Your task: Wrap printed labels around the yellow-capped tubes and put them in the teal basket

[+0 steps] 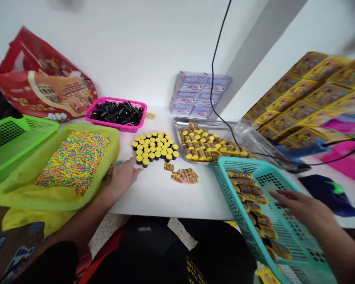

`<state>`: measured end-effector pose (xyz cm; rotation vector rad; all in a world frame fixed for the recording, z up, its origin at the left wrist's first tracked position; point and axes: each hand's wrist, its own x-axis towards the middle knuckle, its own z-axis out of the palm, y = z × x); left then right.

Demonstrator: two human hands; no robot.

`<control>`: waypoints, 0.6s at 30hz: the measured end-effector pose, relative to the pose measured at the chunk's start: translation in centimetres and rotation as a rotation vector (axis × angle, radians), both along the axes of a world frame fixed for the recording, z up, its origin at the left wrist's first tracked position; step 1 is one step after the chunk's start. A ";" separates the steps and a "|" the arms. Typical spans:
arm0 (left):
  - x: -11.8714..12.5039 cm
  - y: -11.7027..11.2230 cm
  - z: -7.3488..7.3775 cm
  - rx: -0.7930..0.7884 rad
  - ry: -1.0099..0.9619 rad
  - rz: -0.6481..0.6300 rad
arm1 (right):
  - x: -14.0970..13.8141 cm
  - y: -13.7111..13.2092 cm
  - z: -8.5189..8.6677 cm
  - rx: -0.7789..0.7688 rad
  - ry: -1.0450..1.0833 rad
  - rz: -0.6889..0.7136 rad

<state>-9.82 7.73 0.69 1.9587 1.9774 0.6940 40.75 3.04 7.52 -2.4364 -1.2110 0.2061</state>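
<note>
My left hand (pixel 123 174) rests at the table's left part, thumb and fingers apart and holding nothing. Beside its fingertips stands a cluster of small black canisters with yellow caps (pixel 154 148). My right hand (pixel 303 207) reaches over the teal basket (pixel 236 215), fingers stretched out; I see nothing held in it. Inside the basket, labelled canisters (pixel 251 193) lie in a row along the left side. A pale translucent patch (pixel 270 188) shows by the right fingertips; its kind is unclear. Printed labels (pixel 185 176) lie fanned on the table between the hands.
A yellow-lined tray of colourful candy beads (pixel 77 157) stands left, near a green basket (pixel 20 134). Behind are a pink basket of black canisters (pixel 118 114) and a metal tray of labelled canisters (pixel 201 144). A black cable (pixel 213 63) hangs across; boxes (pixel 310 94) are stacked right.
</note>
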 end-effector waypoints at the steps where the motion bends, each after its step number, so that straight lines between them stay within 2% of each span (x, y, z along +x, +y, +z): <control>1: -1.0 -0.3 -0.6 -0.002 -0.069 0.018 | -0.9 -0.8 0.6 0.007 0.133 -0.006; 2: -1.8 -0.5 -1.2 -0.005 -0.158 0.022 | -2.3 -1.8 1.0 0.060 0.234 0.013; 3: -2.4 -0.5 -1.8 -0.006 -0.253 0.017 | -4.1 -2.9 1.4 0.126 0.247 0.058; 6: -3.4 0.0 -3.0 -0.004 -0.437 -0.015 | -10.9 -6.1 1.3 0.347 0.190 0.276; 8: -3.6 0.2 -3.1 -0.006 -0.474 -0.042 | -15.3 -7.4 0.1 0.402 0.137 0.455; 10: -3.5 0.1 -2.7 -0.012 -0.474 -0.074 | -18.2 -7.5 -2.0 0.395 0.140 0.597; 12: -2.9 -0.3 -1.9 0.009 -0.349 -0.102 | -19.3 -6.5 -4.3 0.359 0.161 0.625; 14: -1.2 -0.8 -1.0 0.061 -0.137 -0.164 | -19.3 -4.9 -6.3 0.336 0.182 0.598; 16: 1.6 -0.7 -0.2 0.096 0.045 -0.279 | -19.1 -3.0 -7.9 0.330 0.209 0.554; 18: 4.9 0.3 0.2 0.053 0.120 -0.406 | -19.5 -1.3 -9.1 0.331 0.252 0.522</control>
